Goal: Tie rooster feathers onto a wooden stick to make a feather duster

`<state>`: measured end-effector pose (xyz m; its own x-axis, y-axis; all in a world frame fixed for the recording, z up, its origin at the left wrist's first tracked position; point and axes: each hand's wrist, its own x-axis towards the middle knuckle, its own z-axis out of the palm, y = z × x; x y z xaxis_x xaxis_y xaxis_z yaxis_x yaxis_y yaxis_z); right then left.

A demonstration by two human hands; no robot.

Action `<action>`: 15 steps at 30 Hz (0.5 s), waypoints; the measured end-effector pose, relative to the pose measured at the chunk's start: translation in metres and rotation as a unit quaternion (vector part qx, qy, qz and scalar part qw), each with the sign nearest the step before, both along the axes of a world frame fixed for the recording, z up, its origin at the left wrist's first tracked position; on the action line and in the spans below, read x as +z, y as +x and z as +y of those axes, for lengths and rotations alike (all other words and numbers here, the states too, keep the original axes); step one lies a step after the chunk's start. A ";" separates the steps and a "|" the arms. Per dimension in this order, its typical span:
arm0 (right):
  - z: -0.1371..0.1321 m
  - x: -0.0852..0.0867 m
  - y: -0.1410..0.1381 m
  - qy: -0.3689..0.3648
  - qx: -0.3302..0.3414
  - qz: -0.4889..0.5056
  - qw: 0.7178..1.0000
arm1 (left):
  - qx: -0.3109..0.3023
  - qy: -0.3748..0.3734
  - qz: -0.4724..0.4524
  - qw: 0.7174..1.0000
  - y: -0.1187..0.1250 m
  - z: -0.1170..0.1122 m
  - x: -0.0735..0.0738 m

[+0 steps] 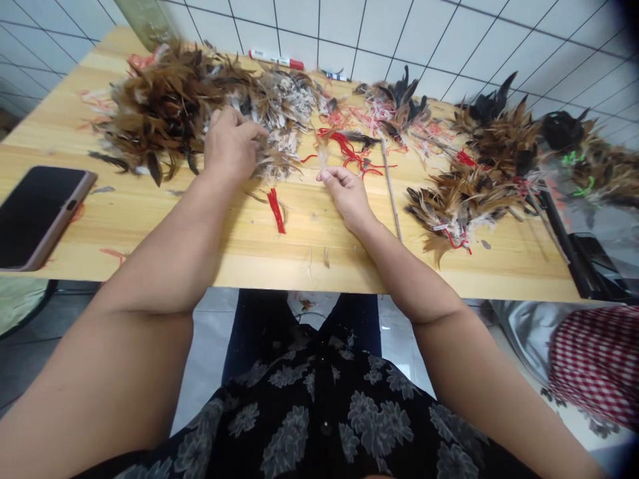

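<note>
My left hand [230, 143] reaches into a big heap of brown and grey feathers [190, 106] on the wooden table [150, 219], fingers curled in among them; what they pinch is hidden. My right hand [344, 189] rests on the table with fingers pinched on a small pale feather [323, 156] that stands up from it. A tangle of red threads [352, 152] lies just beyond the right hand. A short bundle of red thread [275, 209] lies between the hands. A thin wooden stick [391, 186] lies to the right of the right hand.
A dark phone [37, 213] lies at the table's left edge. More feather bunches [474, 193] with red ties cover the right side, black ones [404, 96] further back. A red-capped marker [276, 59] lies at the far edge. Red checked cloth [594, 359] shows at lower right.
</note>
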<state>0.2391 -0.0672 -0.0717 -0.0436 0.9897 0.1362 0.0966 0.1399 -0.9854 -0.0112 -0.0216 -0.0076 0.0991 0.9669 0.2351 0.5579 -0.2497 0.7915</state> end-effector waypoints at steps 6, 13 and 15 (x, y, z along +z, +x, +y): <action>-0.001 0.000 0.001 0.001 -0.018 0.003 1.000 | 0.038 0.023 -0.020 0.999 -0.002 0.000 0.002; -0.002 -0.002 0.002 0.000 -0.017 -0.024 1.000 | 0.051 -0.049 -0.277 0.958 0.010 -0.005 -0.002; -0.002 -0.001 0.001 -0.005 -0.009 -0.022 1.000 | 0.014 -0.083 -0.340 0.937 0.017 -0.008 -0.005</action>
